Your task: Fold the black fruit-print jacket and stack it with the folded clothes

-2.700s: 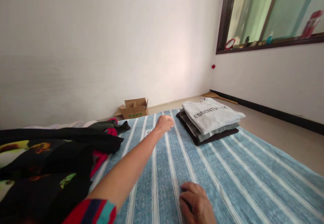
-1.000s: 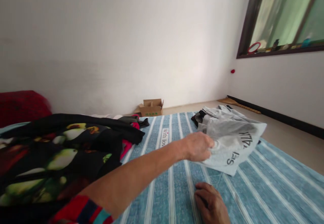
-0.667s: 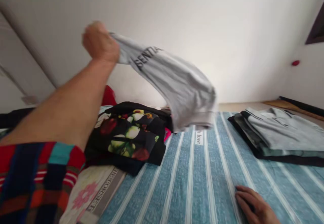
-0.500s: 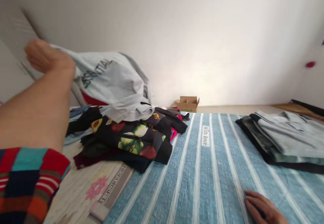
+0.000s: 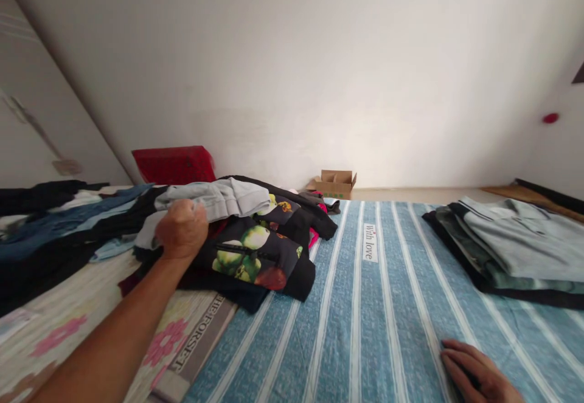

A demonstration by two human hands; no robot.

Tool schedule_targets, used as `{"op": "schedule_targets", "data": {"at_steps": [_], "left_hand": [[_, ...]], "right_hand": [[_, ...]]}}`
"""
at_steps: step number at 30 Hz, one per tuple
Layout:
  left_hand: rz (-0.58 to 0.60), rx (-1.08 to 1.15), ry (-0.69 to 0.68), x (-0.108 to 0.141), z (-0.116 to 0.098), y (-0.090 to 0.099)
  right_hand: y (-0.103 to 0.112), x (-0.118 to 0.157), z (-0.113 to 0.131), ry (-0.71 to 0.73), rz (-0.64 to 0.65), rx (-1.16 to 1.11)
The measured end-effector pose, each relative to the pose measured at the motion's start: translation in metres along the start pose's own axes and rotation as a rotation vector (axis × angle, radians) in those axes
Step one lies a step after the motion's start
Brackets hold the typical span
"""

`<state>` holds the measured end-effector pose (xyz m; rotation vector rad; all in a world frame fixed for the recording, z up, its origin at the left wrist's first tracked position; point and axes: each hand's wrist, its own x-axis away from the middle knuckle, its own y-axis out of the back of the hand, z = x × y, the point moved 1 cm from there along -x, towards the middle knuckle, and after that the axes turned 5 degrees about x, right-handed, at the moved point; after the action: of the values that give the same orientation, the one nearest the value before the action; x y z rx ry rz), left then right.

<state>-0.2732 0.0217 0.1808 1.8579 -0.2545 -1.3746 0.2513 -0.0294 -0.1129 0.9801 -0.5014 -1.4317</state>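
Observation:
My left hand (image 5: 181, 230) is closed in a fist on a light grey shirt (image 5: 219, 199), which lies bunched on top of a clothes pile at the left. Beneath it is a black garment with a fruit print (image 5: 255, 254), and dark clothes show below that. My right hand (image 5: 479, 371) lies on the blue striped sheet (image 5: 337, 330) near the bottom edge, its visible fingers extended and nothing in them. Part of that hand is cut off by the frame.
A stack of folded clothes (image 5: 524, 245) with a grey collared shirt on top sits at the right. Jeans and dark clothes (image 5: 59, 233) spread across the far left. Behind the bed are a red box (image 5: 173, 166) and an open cardboard box (image 5: 336, 184).
My left hand has come down and rightward from the upper left, bringing the raised grey shirt down onto the pile. The shirt's lettering no longer shows. My right hand stays in place.

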Motion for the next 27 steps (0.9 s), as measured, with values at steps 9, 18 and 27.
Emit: {"op": "schedule_targets", "data": {"at_steps": [9,18,27], "left_hand": [[0.076,0.046,-0.266,0.009,-0.087,0.007],[0.818,0.874,-0.69,0.114,-0.346,-0.032],[1.13,1.159,-0.374,0.19,-0.54,-0.019]], "right_hand": [[0.011,-0.005,0.055,-0.124,-0.164,-0.035],[0.016,-0.011,0.07,-0.089,-0.238,-0.045],[0.002,-0.02,0.05,0.106,-0.301,-0.018]]}}
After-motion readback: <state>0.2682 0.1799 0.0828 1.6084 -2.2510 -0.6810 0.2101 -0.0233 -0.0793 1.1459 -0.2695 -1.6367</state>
